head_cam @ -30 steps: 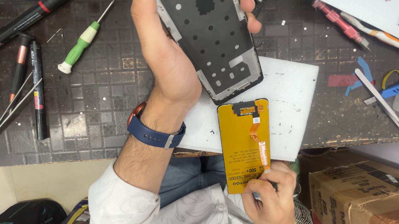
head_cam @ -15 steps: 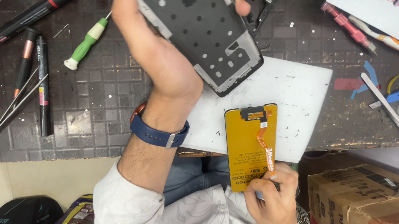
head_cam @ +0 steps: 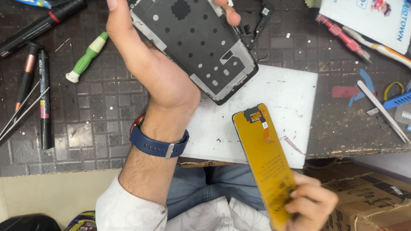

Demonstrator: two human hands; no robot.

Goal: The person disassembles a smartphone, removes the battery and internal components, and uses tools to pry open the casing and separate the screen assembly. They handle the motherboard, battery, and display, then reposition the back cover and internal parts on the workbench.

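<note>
Workbench (head_cam: pixel 108 118) — hands grip phone frame (head_cam: pixel 196 28), screen (head_cam: pixel 266 161).

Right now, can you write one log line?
left hand: holds phone frame | right hand: holds yellow screen panel | below: white mat

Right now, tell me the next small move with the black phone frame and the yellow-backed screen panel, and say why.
Probably bring the yellow-backed screen panel up toward the black phone frame and square the two. The left hand holds the frame tilted above the white mat, open side facing the camera, while the right hand grips the panel by its lower end, well apart from the frame and angled differently.
</note>
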